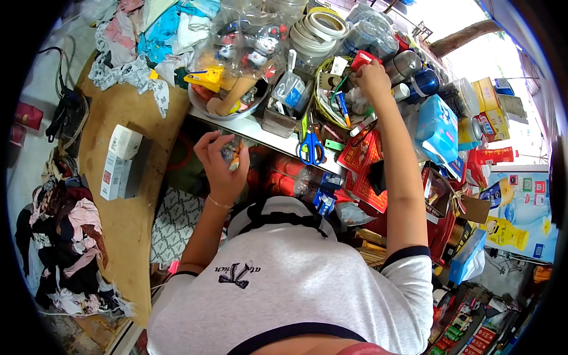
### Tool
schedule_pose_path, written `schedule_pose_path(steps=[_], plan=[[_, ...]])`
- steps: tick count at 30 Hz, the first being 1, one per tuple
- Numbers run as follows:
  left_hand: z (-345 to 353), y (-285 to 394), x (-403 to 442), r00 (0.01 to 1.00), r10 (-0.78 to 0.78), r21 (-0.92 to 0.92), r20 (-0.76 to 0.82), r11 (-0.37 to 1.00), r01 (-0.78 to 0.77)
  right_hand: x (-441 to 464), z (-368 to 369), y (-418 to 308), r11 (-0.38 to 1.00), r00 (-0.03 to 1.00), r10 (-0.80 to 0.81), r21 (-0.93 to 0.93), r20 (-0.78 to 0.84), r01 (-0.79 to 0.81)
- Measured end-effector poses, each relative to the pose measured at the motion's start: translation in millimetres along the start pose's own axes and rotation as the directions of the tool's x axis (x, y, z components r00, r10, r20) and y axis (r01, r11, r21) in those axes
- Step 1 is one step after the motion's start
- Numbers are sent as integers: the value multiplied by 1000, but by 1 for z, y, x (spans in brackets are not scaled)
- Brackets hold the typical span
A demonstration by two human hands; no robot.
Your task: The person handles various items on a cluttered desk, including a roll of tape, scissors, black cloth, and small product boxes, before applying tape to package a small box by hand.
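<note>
My right hand reaches out over a round yellow-green basket, with its fingers closed at a small red packet by the basket's far rim. The fingertips are partly hidden. In and around that basket are a blue marker pen, white crumpled bits and other small items. My left hand hovers in front of the shelf edge, its fingers curved and apart with nothing held. Blue-handled scissors with green blades lean at the shelf edge between my hands.
A bowl of odds and ends and a grey bin stand left of the basket. Tape rolls are stacked behind. Jars, a blue tissue pack and boxes crowd the right. A small box stands on the wooden table; cloth scraps lie beyond.
</note>
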State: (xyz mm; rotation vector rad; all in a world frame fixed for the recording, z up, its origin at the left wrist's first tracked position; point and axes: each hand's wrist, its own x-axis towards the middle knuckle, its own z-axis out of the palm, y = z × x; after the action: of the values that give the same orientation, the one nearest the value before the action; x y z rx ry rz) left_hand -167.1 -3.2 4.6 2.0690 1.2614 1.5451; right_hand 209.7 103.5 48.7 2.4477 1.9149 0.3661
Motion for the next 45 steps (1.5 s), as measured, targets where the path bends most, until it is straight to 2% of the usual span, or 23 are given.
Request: schedule_pose_path(steps=[1,3,6,8,10,11,13,16,18,20,24,32,35,37,40,45], plan=[[0,-1,-1,1000,-5,-2,7,1000,5,-1,-6,0,1000,1000,1,0,-1,-1],[-2,-3,-3,1000,-12,-3,20,1000,12,-1,-22,6,983,999,-34,180,16,31],[-1,-5,-6,999,-22,-18,40,1000,22,-5,-60,13,922,972,-225,309,-62,233],[1,-6,-6,999,-17,-29,43,999,18,-7,-94,11,908,983,-184,379,-29,181],[2,-5,-5,999,-10,-33,39,999,12,-11,-120,3,889,969,-140,405,-204,213],[3,-4,-5,999,-11,-34,37,999,13,-8,-126,0,890,969,-141,403,-204,215],[3,-3,-4,999,-13,-46,42,999,15,0,-133,-5,799,855,-258,399,-449,450],[1,-5,-5,999,-15,-38,31,999,16,14,-132,-22,713,861,-301,502,-411,489],[-2,-6,-7,999,-27,-29,26,999,28,20,-130,-33,740,873,-305,482,-381,469],[-4,-8,-7,999,-41,-20,20,999,41,26,-122,-39,739,843,-366,427,-396,521],[-10,-13,-10,999,-40,22,4,999,39,31,-115,-42,743,853,-377,432,-361,511],[-10,-13,-10,997,-71,-20,13,997,71,23,-119,-48,782,879,-333,422,-341,460],[-10,-12,-8,998,-56,-12,15,998,56,15,-120,-52,768,870,-298,443,-392,462],[-10,-11,-6,999,-43,-7,19,999,43,12,-123,-54,774,930,-233,524,-283,354],[-9,-13,-7,999,-47,-10,26,999,48,17,-118,-48,770,913,-285,497,-293,400],[-10,-14,-7,998,-53,-13,29,998,53,21,-113,-50,750,889,-264,501,-374,433]])
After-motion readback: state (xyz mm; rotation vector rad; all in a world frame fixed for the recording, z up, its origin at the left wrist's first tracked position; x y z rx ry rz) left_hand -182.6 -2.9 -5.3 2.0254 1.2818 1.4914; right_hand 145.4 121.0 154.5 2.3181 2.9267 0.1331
